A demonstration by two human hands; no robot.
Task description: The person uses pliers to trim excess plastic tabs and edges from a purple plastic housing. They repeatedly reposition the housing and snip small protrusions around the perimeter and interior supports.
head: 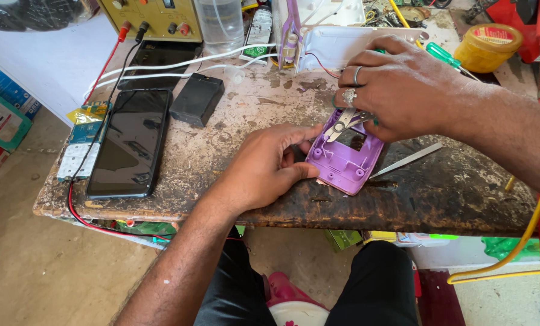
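Note:
A purple plastic casing (347, 162) with a rectangular opening lies on the worn wooden bench (234, 139). My left hand (267, 164) holds its left edge, thumb and fingers pressed against the side. My right hand (397, 84), with two rings, grips small metal cutters (344, 122) whose jaws are down inside the top of the casing. Green handle ends peek out under that hand.
A black phone (130, 140) lies on a circuit board at the left, next to a black battery pack (197, 99). Metal tweezers (408, 159) lie right of the casing. White cables, a power supply (152, 18), a yellow jar (487, 47) and a green screwdriver (444, 55) line the back.

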